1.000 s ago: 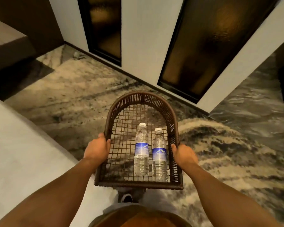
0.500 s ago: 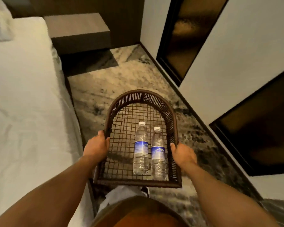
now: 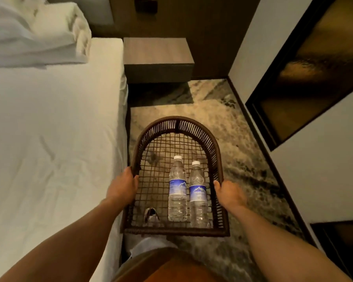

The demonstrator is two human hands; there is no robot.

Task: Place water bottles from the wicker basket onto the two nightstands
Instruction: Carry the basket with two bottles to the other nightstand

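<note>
The fingers of the left hand (image 3: 124,186) curl over the left rim of the basket (image 3: 217,151), and those of the right hand (image 3: 228,193) wrap the right rim, thumb on top; both hands grip the basket and hold it level above the floor.

Left of the left fingers, and running well past them, lies the bed (image 3: 49,129) with its white sheet, its edge just beside the basket. Under and beyond both hands spreads the carpet (image 3: 232,123), swirled in cream and grey. Right of the right fingers rises the wall (image 3: 324,169) with dark glass panels (image 3: 314,68). Far ahead of the fingers, against the dark headboard wall, stands the nightstand (image 3: 158,51), a brown block touching the bed's side. Ahead and left of the left fingers sits a white pillow (image 3: 39,31).

Between the two sets of fingers, nearer the right ones, two bottles (image 3: 177,186) lie side by side on the basket's mesh floor, caps pointing away, blue labels up. Near the left wrist, something pale shows through the mesh, perhaps a shoe (image 3: 151,214).
</note>
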